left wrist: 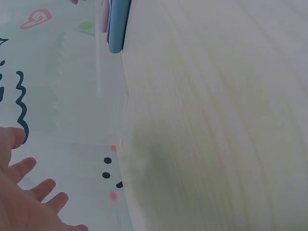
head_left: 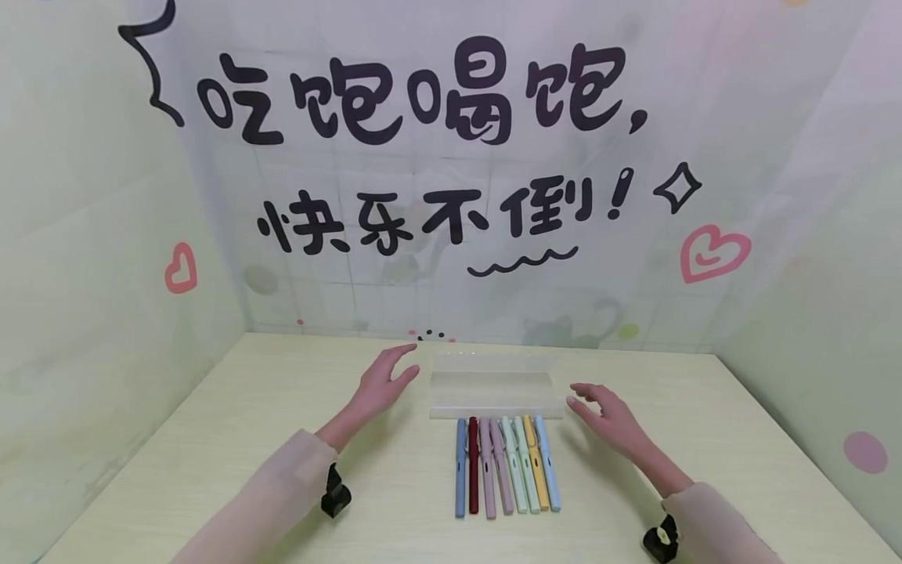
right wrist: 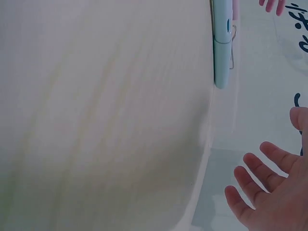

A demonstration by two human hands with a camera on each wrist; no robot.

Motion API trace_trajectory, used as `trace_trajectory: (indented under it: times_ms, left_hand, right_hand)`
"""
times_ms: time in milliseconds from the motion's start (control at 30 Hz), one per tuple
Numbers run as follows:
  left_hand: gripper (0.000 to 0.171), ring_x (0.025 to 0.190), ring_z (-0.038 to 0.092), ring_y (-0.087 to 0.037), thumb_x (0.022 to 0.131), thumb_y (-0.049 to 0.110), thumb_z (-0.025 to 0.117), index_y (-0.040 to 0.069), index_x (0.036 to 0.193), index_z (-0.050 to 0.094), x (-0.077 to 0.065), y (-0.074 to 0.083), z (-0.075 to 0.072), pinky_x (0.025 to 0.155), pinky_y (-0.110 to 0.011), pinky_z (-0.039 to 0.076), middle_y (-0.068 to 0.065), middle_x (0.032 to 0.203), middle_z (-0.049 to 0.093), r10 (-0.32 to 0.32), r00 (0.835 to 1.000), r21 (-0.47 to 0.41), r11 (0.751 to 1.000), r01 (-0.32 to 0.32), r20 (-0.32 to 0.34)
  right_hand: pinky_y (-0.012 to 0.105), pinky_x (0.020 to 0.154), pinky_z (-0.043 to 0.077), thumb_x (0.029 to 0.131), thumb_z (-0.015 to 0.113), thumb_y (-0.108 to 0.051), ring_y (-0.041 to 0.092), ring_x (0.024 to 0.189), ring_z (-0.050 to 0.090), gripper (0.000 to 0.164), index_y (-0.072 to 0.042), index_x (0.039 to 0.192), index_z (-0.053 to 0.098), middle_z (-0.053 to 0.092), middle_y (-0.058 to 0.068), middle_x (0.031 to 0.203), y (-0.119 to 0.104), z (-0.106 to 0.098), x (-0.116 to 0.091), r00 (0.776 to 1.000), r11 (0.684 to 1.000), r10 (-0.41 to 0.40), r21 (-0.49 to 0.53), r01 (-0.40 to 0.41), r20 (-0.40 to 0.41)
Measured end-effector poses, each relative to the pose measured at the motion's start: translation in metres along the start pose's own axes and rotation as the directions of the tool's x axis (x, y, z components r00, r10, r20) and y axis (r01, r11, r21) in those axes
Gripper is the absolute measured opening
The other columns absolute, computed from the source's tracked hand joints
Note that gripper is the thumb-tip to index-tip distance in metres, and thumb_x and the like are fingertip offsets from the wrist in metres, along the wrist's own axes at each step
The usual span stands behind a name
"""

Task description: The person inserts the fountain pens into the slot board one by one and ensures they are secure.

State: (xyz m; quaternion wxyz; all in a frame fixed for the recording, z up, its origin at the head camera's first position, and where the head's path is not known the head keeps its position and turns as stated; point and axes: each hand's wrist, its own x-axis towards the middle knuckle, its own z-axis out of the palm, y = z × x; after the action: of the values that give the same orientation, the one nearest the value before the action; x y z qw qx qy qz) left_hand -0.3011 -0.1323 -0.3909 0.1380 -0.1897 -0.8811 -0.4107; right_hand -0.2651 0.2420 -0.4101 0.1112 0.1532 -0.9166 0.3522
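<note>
In the head view a clear plastic pen stand (head_left: 493, 388) lies on the table between my two hands. My left hand (head_left: 380, 384) hovers to its left, fingers spread and holding nothing. On the other side my right hand (head_left: 609, 415) is raised with relaxed fingers, apart from the stand. Several capped pens lie side by side just in front of it: a blue pen (head_left: 461, 468), a dark red pen (head_left: 474, 466), mauve pens, mint green pens, a yellow pen (head_left: 537, 464) and a light blue pen (head_left: 548, 464). Both wrist views show bare, unfilled fingers.
The pale wooden table (head_left: 282, 439) meets a printed back wall (head_left: 451, 305) just behind the stand. Side walls (head_left: 810, 313) rise at left and right. A black camera mount sits on each wrist, under the sleeves.
</note>
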Motion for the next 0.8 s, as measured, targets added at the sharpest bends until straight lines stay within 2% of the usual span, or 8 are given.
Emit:
trace_trajectory:
  times_ms: [200, 333, 567, 800]
  left_hand:
    - [0.04, 0.121, 0.039, -0.035, 0.093, 0.017, 0.052, 0.0, 0.129, 0.047, 0.003, 0.002, 0.008, 0.097, -0.053, 0.029, -0.02, 0.129, 0.046, -0.03, 1.0, -0.034, 0.999, 0.03, 0.006]
    - [0.039, 0.119, 0.039, -0.037, 0.094, 0.017, 0.052, -0.001, 0.128, 0.047, 0.007, 0.001, 0.012, 0.097, -0.052, 0.03, -0.021, 0.127, 0.046, -0.061, 0.998, -0.076, 0.995, 0.062, 0.005]
    - [0.037, 0.113, 0.043, -0.041, 0.094, 0.015, 0.051, -0.004, 0.126, 0.049, 0.014, 0.002, 0.02, 0.093, -0.051, 0.036, -0.024, 0.124, 0.048, -0.096, 0.995, -0.124, 0.988, 0.097, 0.013]
    - [0.034, 0.111, 0.047, -0.04, 0.094, 0.014, 0.051, -0.003, 0.123, 0.052, 0.02, 0.005, 0.027, 0.093, -0.048, 0.038, -0.023, 0.123, 0.05, -0.113, 0.994, -0.138, 0.984, 0.112, 0.004]
  right_hand:
    - [0.037, 0.076, 0.045, 0.091, 0.056, -0.023, 0.024, 0.088, 0.056, 0.034, 0.003, 0.113, 0.058, 0.061, 0.008, 0.096, -0.01, 0.006, 0.001, 0.997, 0.998, 0.049, 0.033, -0.051, 0.065]
    - [0.032, 0.07, 0.045, 0.089, 0.059, -0.021, 0.018, 0.08, 0.055, 0.029, 0.002, 0.107, 0.061, 0.061, 0.005, 0.089, -0.011, 0.009, 0.003, 0.995, 0.997, 0.066, 0.03, -0.068, 0.07]
    - [0.029, 0.062, 0.043, 0.087, 0.062, -0.019, 0.013, 0.07, 0.053, 0.021, -0.002, 0.099, 0.064, 0.06, 0.0, 0.079, -0.011, 0.017, 0.004, 0.988, 0.994, 0.092, 0.044, -0.098, 0.124]
    - [0.028, 0.053, 0.042, 0.085, 0.064, -0.019, 0.012, 0.06, 0.051, 0.02, -0.003, 0.097, 0.064, 0.058, -0.001, 0.071, -0.022, 0.025, 0.005, 0.978, 0.993, 0.111, 0.011, -0.115, 0.178]
